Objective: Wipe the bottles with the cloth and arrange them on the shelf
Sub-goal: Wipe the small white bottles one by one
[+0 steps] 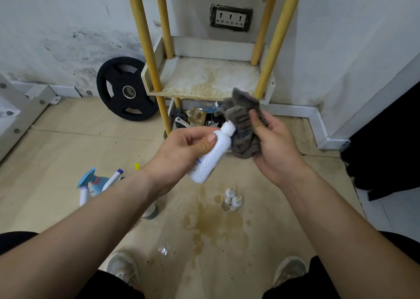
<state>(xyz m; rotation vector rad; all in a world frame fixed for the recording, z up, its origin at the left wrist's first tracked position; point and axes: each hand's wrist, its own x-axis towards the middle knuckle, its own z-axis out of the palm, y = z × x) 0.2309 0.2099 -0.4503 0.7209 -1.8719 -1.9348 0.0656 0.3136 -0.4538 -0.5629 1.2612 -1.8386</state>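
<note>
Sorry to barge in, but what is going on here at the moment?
A person is cleaning bottles. Their left hand holds a white bottle, and their right hand holds a grey cloth up against its cap end. Three small bottles and some spray bottles are on the floor, not yet on the shelf.

The white bottle (219,146) carries blue print, too blurred to read.
</note>
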